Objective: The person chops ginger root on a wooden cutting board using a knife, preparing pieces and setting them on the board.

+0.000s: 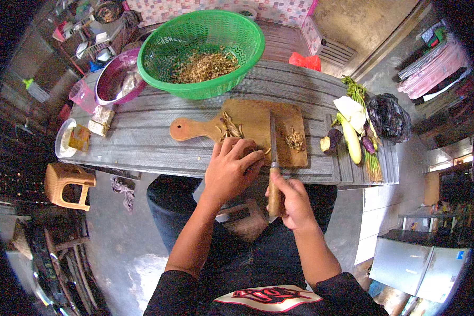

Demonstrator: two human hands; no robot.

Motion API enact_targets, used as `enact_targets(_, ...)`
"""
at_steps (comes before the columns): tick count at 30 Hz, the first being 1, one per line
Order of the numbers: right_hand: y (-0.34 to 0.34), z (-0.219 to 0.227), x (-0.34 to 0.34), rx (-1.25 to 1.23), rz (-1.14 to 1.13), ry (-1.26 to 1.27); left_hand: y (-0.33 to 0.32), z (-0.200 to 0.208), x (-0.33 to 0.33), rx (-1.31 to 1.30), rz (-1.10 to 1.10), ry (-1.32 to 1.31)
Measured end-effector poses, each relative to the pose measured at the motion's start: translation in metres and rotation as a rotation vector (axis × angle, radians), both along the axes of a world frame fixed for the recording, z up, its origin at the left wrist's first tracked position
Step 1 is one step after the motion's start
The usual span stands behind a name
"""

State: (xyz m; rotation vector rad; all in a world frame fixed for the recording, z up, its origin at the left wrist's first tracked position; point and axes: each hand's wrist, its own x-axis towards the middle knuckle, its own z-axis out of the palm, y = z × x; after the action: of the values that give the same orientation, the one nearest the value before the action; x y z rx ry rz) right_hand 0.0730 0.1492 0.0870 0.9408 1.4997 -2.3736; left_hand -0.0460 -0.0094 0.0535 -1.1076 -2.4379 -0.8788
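Observation:
A wooden cutting board (195, 128) with a round-ended handle lies on the table before me. My left hand (225, 171) bends its fingers down over slender brown pieces at the board's near edge; the fingertips partly hide them. More slender brown pieces (229, 127), dry-looking, lie loose beyond the fingers. In my right hand (296, 204) is the wooden handle of a knife (273, 138), its blade pointing away from me across the board, just right of the left fingertips. Right of the blade sits a small heap of chopped brown bits (295, 140).
Behind the board stands a green plastic basket (197, 91) holding chopped brown bits, beside a purple basin (101, 87). Wrapped blocks (100, 120) and a clear tub (63, 142) are at left. Eggplants (349, 139), greens and a black plastic bag (388, 118) lie at right.

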Motion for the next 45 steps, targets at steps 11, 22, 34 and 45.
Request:
enact_targets(11,-0.004,-0.002,-0.002,0.027,-0.008,0.027,-0.001,-0.002,-0.002,-0.003,-0.017,-0.062)
enact_targets(22,0.000,0.000,0.000,-0.037,0.062,0.008,0.000,0.003,-0.003,0.007,0.020,-0.082)
enact_targets(34,0.000,0.002,0.001,-0.031,0.116,0.028,0.001,0.002,-0.003,0.012,0.045,-0.089)
enact_targets(45,-0.007,0.001,0.002,0.012,0.034,0.056,0.000,0.003,-0.003,-0.007,0.029,-0.117)
